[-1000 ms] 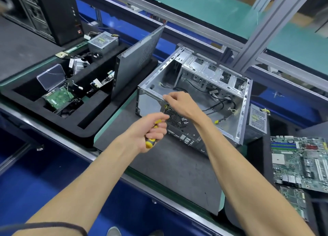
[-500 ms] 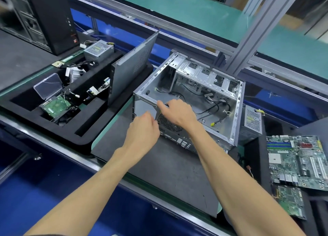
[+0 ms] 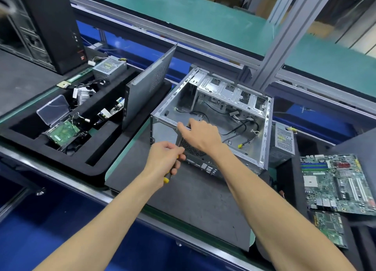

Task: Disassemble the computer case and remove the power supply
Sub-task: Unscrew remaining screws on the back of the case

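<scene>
Both arms reach in from the near edge of the desk [image 3: 183, 199] toward the computer case [image 3: 211, 116]. The left hand [image 3: 164, 158] is curled tight around a screwdriver [image 3: 167, 178]; only the yellow butt of the handle pokes out under the fist, and the tip end points at the case's near wall by the round fan grille [image 3: 192, 148]. The right hand [image 3: 200, 133] drapes over that same top edge, fingers bent down over the rim, forefinger stretched left along it. Can't tell if it's actually pinching anything under there.

The case sits open side up, about mid-desk on the dark mat, bare silver metal, gutted apart from loose black cables [image 3: 240, 126] and a yellow connector inside. Drive cage is at the far end.

Count-wise: two power supplies, one [image 3: 283, 138] touching the case's right side, another [image 3: 109, 67] at the far end of the black foam tray [image 3: 67, 165] on the left. One side panel [image 3: 148, 85] stands tilted in that tray, which also holds a hard drive [image 3: 63, 132] with its green board up and a clear plastic box [image 3: 54, 109]. Two circuit boards [image 3: 335, 185] on the right edge, the big one overlapping the smaller. One black tower [image 3: 46, 24] at the far left corner.
</scene>
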`<state>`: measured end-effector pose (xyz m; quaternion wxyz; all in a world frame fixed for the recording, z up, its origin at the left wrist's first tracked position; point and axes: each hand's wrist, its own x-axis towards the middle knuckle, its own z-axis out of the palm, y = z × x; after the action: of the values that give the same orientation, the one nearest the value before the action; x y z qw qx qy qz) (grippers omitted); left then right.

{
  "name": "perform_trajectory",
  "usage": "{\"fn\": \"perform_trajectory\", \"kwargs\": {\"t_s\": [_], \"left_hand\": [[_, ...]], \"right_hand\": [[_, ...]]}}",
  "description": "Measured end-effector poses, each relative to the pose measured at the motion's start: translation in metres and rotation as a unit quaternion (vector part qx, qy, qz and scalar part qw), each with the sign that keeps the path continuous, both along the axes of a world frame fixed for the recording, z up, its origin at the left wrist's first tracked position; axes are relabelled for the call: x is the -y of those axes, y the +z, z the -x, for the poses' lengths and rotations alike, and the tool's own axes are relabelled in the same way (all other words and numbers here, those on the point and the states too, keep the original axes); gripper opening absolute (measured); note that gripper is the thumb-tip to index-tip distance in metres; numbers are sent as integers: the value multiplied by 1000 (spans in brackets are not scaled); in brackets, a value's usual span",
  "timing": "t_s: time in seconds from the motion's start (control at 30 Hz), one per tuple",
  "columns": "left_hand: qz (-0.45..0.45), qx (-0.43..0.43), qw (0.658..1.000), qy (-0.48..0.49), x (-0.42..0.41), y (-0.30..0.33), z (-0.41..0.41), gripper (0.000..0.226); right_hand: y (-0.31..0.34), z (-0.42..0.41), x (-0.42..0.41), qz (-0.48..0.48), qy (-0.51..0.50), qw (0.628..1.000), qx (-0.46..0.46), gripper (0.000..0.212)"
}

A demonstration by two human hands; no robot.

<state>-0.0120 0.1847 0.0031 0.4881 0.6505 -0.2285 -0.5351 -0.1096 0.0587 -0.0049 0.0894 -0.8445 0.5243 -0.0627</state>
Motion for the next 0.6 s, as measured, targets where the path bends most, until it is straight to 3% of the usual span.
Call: {"fn": "perform_trajectory", "kwargs": {"t_s": [0.07, 0.1, 0.17, 0.2, 0.23, 0.27, 0.3, 0.37, 0.4, 0.47, 0.53, 0.6], "left_hand": [[37, 163, 985, -33, -3, -1, -3, 13], [47, 266, 961, -61, -4, -2, -4, 13], [41, 508, 853, -110, -6, -7, -6, 15], [49, 576, 808, -114, -6, -9, -6, 16], [61, 589, 798, -111, -5, -10, -5, 17], [78, 554, 822, -111, -5, -10, -5, 19], [90, 474, 870, -105, -4, -10, -5, 21], [73, 230, 968, -71, 3, -8, -8, 23], [49, 100, 993, -47, 5, -6, -11, 21], [-1, -161, 987, -6, 7, -4, -16, 16], [-27, -375, 926, 29, 5, -6, -21, 11], [-26, -429, 902, 27, 5, -10, -21, 9]], "right_hand": [[-4, 1, -8, 25, -5, 1000, -6, 56], [-6, 2, -11, 37, -2, 999, -9, 57], [-7, 7, -12, 48, 21, 999, -12, 57], [-6, 10, -11, 45, 38, 998, -15, 55], [-5, 12, -9, 40, 54, 998, -18, 52], [-4, 14, -7, 32, 68, 997, -18, 48], [-4, 15, -5, 24, 77, 997, -15, 44], [-4, 16, -3, 14, 82, 997, -1, 38], [-4, 16, -2, 10, 80, 997, 6, 37], [-3, 16, -1, 5, 80, 997, 21, 35], [0, 15, -2, 1, 82, 996, 24, 34], [0, 14, -3, -6, 77, 997, 16, 31]]}}
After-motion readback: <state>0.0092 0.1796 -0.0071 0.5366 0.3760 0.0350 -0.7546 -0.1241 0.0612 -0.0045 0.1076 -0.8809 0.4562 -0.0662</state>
